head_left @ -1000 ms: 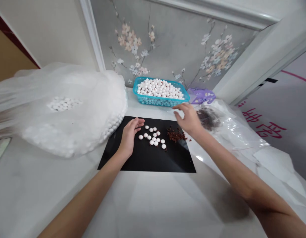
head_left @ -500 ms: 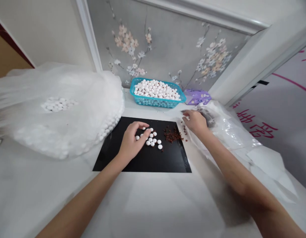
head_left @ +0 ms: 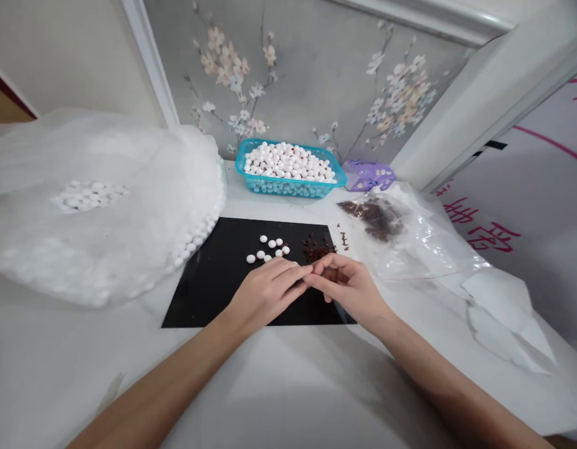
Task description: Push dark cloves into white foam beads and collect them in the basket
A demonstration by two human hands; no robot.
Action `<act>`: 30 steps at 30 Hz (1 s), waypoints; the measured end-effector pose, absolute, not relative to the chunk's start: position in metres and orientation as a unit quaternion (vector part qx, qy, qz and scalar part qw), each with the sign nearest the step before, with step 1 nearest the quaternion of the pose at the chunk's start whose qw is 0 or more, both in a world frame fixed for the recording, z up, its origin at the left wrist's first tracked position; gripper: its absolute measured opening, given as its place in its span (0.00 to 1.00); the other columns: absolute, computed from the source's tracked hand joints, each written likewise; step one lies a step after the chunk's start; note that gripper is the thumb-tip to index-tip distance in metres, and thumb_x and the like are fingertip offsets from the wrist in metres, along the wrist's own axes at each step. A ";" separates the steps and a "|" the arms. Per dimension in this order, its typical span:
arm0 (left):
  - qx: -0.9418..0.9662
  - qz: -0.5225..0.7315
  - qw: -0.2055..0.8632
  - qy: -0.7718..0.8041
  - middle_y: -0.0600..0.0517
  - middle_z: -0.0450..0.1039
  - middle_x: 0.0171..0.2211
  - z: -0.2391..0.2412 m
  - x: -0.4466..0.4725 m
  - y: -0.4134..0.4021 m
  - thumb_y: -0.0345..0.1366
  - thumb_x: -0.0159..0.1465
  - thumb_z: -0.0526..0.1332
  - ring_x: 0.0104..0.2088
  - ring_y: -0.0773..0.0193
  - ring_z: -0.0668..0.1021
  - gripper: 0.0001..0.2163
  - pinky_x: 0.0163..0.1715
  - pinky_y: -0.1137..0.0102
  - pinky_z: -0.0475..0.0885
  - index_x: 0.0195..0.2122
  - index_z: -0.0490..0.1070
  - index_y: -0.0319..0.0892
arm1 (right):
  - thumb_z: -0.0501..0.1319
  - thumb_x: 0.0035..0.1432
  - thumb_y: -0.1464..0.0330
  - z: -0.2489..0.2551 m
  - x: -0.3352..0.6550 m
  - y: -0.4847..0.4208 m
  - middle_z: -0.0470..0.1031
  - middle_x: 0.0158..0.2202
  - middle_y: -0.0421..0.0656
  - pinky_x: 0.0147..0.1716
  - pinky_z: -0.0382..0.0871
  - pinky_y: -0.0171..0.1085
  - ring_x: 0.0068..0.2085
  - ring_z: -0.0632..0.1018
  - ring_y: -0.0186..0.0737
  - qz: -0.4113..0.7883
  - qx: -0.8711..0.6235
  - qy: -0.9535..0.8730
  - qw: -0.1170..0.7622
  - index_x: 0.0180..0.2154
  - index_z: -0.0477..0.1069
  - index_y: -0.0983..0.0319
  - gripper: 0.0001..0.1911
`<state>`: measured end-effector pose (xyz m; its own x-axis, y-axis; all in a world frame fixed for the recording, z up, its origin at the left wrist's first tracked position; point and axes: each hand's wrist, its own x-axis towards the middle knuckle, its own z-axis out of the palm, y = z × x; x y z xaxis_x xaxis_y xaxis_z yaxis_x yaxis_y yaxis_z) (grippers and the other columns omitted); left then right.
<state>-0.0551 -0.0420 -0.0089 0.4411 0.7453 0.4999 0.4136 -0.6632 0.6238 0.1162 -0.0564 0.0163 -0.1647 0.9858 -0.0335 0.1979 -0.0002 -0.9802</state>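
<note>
Over the near right part of a black mat (head_left: 199,293), my left hand (head_left: 265,293) and my right hand (head_left: 351,290) meet at the fingertips. Both are closed in a pinch; whatever lies between the fingers is hidden. Just beyond my left hand, several small white balls (head_left: 272,244) lie loose on the mat, some with brown bits against them. A heap of small reddish-brown pieces (head_left: 316,249) sits right behind my right fingers, partly covered by them. A few more brown pieces (head_left: 343,238) lie in a short row on the white table beside the mat.
A large translucent bag (head_left: 143,249) of white balls fills the left side. Against the wall stands a blue basket (head_left: 288,186) heaped with white balls and brown bits. To its right are a purple packet (head_left: 369,176), a clear bag (head_left: 429,249) with brown pieces, and white paper (head_left: 503,312).
My right hand has come from the clear bag in to my left hand. My left hand has moved nearer, away from the loose balls, and its fingers now touch the right ones.
</note>
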 end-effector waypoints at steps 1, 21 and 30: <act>0.808 0.411 0.211 0.366 0.50 0.76 0.36 -0.009 -0.055 -0.041 0.36 0.62 0.57 0.37 0.62 0.76 0.09 0.42 0.68 0.68 0.41 0.74 0.47 | 0.64 0.47 0.58 0.015 0.117 -0.055 0.69 0.28 0.39 0.19 0.64 0.31 0.20 0.65 0.27 0.476 -0.508 -0.589 0.409 0.28 0.66 0.61 0.14; 0.516 0.515 0.523 0.440 0.52 0.76 0.31 0.001 -0.046 -0.041 0.36 0.51 0.67 0.33 0.64 0.77 0.08 0.35 0.69 0.73 0.31 0.74 0.41 | 0.57 0.56 0.70 0.004 0.113 -0.064 0.68 0.32 0.40 0.17 0.60 0.32 0.18 0.62 0.26 0.116 -0.540 -0.685 0.475 0.31 0.69 0.60 0.03; 0.442 0.444 0.681 0.378 0.52 0.78 0.28 -0.004 -0.049 -0.038 0.35 0.49 0.69 0.32 0.64 0.78 0.07 0.39 0.69 0.72 0.29 0.76 0.42 | 0.58 0.56 0.74 0.009 0.115 -0.067 0.67 0.31 0.39 0.17 0.62 0.32 0.18 0.62 0.26 0.008 -0.490 -0.741 0.459 0.33 0.69 0.58 0.05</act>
<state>-0.0491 -0.0380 -0.0041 0.3197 0.9397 -0.1217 -0.2718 0.2140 0.9382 0.1154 -0.0673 0.0086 -0.0987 0.7333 0.6728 0.7184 0.5203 -0.4617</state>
